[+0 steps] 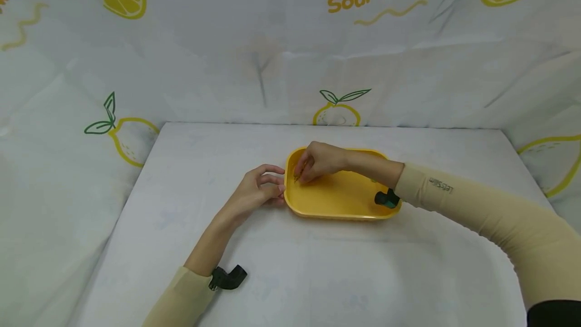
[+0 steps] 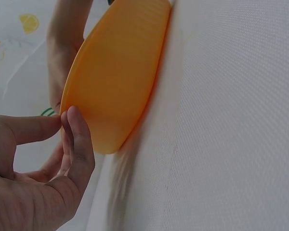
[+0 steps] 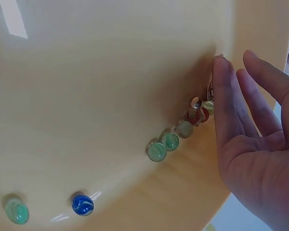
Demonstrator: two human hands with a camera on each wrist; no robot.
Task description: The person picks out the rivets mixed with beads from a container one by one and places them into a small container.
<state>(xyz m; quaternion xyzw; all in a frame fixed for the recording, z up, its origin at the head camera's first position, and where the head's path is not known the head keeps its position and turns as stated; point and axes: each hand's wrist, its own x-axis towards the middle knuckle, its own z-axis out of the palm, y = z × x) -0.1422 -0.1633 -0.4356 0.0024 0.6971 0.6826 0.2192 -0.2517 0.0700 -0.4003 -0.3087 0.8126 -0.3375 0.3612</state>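
Note:
A yellow tray [image 1: 338, 201] rests on the white table. My left hand [image 1: 259, 186] is at its left end; the fingertips touch the rim and outer wall in the left wrist view, with the fingers bent only loosely. Inside the tray, my right hand [image 1: 321, 159] reaches down near the left end. Its fingers [image 3: 224, 96] look fairly straight in the right wrist view and lie against a row of glass marbles. Green marbles [image 3: 157, 151], a clear greyish marble [image 3: 184, 129] and a red marble [image 3: 195, 115] show there. Whatever lies behind the fingers is mostly hidden.
A blue marble [image 3: 82, 204] and another green marble [image 3: 17, 211] lie apart from the row. A lemon-printed cloth [image 1: 218, 64] hangs behind the table [image 1: 317, 276]. Small dark wrist cameras are strapped to both wrists; the right one hangs over the tray.

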